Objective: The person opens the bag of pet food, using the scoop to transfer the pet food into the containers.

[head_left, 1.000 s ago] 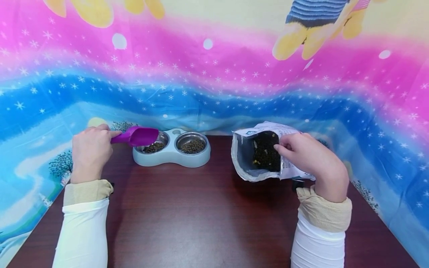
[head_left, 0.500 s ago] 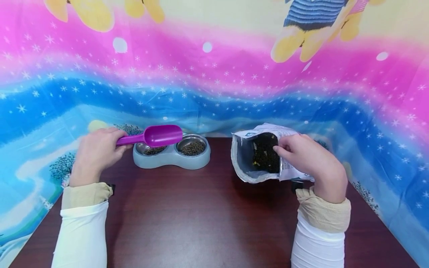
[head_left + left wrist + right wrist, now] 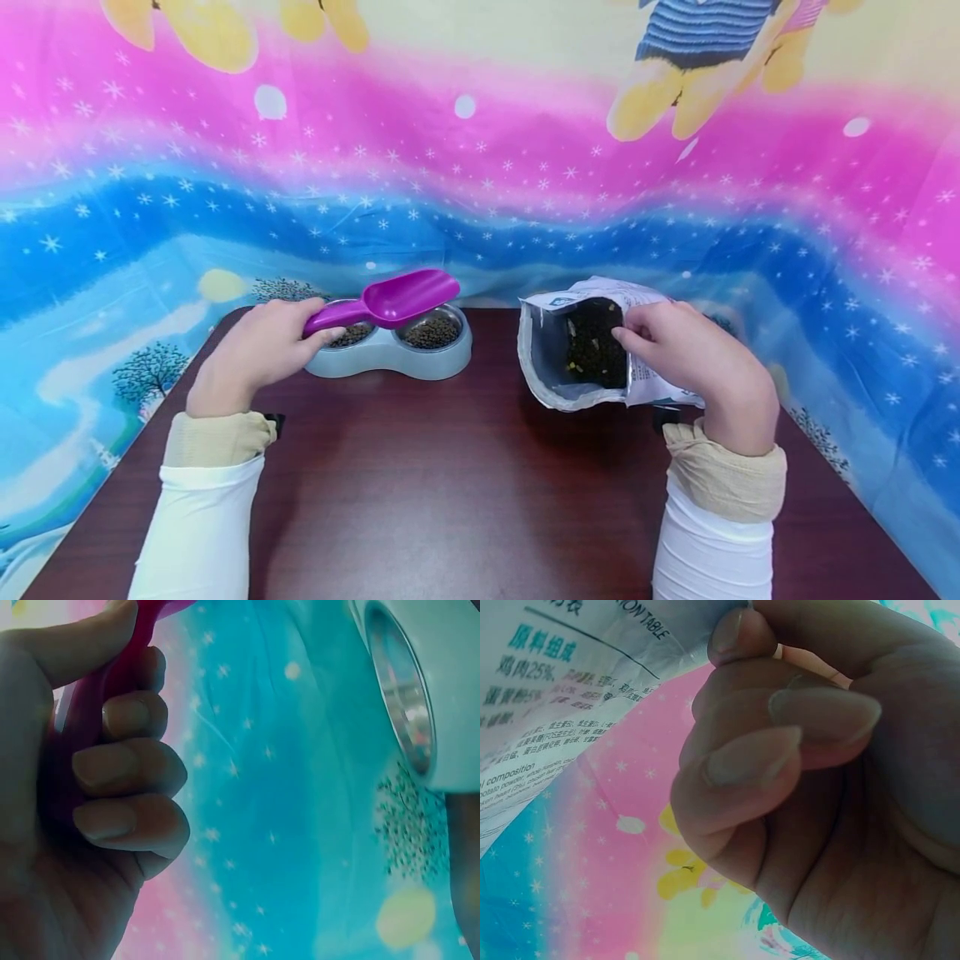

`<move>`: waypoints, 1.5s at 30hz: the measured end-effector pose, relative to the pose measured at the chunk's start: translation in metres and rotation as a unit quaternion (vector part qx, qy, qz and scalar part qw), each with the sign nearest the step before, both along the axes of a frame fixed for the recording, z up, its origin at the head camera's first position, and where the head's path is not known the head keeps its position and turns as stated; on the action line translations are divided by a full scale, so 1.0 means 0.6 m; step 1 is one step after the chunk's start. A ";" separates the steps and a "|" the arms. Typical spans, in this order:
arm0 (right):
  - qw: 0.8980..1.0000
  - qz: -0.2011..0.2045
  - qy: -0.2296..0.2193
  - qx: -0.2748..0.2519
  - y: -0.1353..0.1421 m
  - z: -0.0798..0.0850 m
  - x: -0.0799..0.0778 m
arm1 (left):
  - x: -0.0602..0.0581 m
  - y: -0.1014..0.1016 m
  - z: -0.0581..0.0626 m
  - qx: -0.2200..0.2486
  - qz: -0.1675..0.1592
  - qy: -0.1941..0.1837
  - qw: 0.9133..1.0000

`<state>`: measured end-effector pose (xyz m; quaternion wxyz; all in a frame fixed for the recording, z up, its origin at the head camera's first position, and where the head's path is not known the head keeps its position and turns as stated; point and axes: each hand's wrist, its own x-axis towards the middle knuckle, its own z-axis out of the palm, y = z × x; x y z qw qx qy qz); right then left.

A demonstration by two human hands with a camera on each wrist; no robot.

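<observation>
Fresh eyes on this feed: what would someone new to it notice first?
Probably the purple scoop, bright in the left hand and crossing the double bowl of brown kibble in the head view. Next, the open bag on the right, pinched by the right hand. Behind it all spreads the vivid, snowflake-patterned backdrop.

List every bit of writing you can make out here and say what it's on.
"原料组成" on the bag, right wrist view
"鸡肉25%" on the bag, just below that
"TION TABLE" on the bag, its start cut off
"l composition" on the bag, in small print, its start cut off
Too blurred or small to read reliably: the bag's remaining fine print and, in the head view, its blue mark.
No writing shows on the purple scoop.
</observation>
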<state>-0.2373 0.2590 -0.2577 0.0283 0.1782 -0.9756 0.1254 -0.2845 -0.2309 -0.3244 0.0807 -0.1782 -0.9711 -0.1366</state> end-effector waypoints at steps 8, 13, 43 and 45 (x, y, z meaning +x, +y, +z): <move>1.000 0.002 0.001 -0.002 0.001 0.000 0.000 | 0.019 0.036 0.014 0.012 -0.033 -0.016 0.999; 1.000 0.003 0.002 -0.001 0.001 0.000 0.000 | 0.039 0.065 0.031 0.010 -0.060 -0.013 0.998; 1.000 0.003 -0.001 0.001 -0.001 -0.001 0.000 | 0.046 0.356 0.082 -0.172 -0.102 -0.012 0.980; 1.000 0.002 -0.001 0.005 0.000 -0.001 -0.001 | 0.044 0.380 0.084 -0.198 -0.099 0.006 0.975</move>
